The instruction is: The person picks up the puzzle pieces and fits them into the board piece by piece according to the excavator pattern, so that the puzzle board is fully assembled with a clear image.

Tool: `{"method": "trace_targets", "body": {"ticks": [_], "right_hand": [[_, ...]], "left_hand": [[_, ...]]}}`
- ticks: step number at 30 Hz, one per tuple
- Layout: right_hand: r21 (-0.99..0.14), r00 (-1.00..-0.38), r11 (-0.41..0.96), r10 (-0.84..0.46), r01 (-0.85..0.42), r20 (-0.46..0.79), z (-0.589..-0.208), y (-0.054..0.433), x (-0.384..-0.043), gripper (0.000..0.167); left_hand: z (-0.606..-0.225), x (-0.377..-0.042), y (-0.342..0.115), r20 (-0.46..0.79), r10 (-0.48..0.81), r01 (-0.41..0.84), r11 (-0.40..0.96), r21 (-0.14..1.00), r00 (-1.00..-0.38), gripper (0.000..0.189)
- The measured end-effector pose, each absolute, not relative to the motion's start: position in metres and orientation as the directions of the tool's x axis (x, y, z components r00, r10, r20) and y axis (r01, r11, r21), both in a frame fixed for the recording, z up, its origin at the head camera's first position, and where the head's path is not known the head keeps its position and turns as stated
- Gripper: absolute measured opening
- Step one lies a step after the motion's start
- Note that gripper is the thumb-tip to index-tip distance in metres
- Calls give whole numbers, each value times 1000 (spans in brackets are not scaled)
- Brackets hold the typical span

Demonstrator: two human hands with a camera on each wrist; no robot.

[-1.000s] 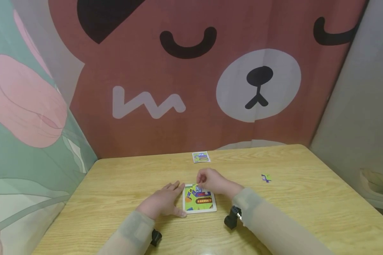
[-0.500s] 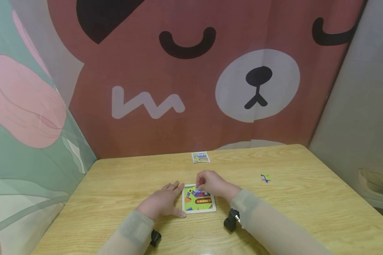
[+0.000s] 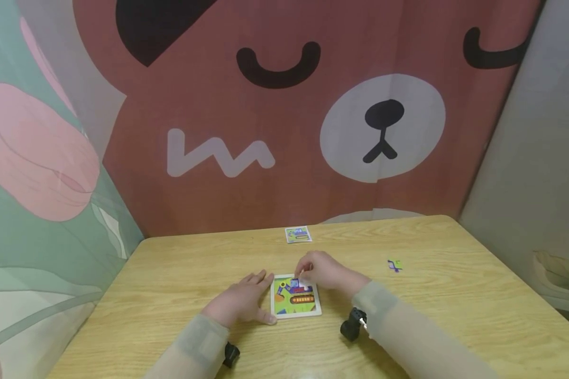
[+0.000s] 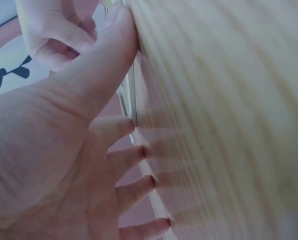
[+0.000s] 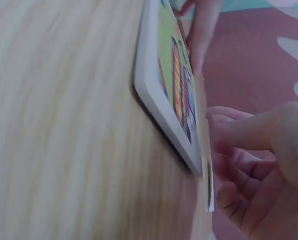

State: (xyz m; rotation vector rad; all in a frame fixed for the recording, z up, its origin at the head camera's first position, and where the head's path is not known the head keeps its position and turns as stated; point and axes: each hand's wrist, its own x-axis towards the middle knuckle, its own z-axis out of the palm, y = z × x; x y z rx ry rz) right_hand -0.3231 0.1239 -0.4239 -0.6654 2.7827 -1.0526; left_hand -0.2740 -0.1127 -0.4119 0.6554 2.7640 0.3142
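Note:
A square picture puzzle of a digger (image 3: 295, 299) lies in its white frame on the table. Spread along the left side of the frame is my left hand (image 3: 242, 299), its thumb at the lower left corner and its fingertips on the table. My right hand (image 3: 323, 269) is over the puzzle's upper right corner with bent fingers, thumb and index close together. I cannot tell whether a piece is between them. A pale patch (image 3: 304, 282) shows in the picture just below its fingertips. In the right wrist view the right hand (image 5: 269, 155) hides part of its fingertips' work.
On the wooden table (image 3: 180, 273), a loose green and blue puzzle piece (image 3: 395, 265) lies to the right. A small card with a matching digger picture (image 3: 298, 234) lies near the back edge. Behind the table hangs a bear-patterned backdrop (image 3: 208, 200).
My right hand has shifted to the right and uncovered the digger's blue cab at the top of the puzzle. My left hand has stayed in place.

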Motion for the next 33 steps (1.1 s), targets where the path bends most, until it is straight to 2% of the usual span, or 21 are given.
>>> {"method": "trace_targets", "body": {"ticks": [7, 17, 20, 26, 33], "right_hand": [[-659, -925, 661, -345, -359, 157, -420, 160, -327, 13], [-579, -958, 764, -244, -285, 150, -411, 260, -329, 9], [-569, -971, 788, -215, -236, 104, -413, 288, -325, 14], [-547, -982, 818, -185, -178, 42, -421, 327, -320, 37], [-543, -981, 817, -164, -192, 101, -431, 340, -315, 31]], "left_hand": [[-411, -273, -112, -219, 466, 404, 872, 275, -857, 104], [-408, -270, -111, -218, 467, 405, 872, 276, -857, 104], [-409, -270, -112, -214, 471, 408, 869, 281, -856, 103], [-410, -271, -111, -215, 469, 409, 871, 273, -857, 104], [-410, -272, -111, -223, 465, 402, 873, 277, -857, 104]]}}
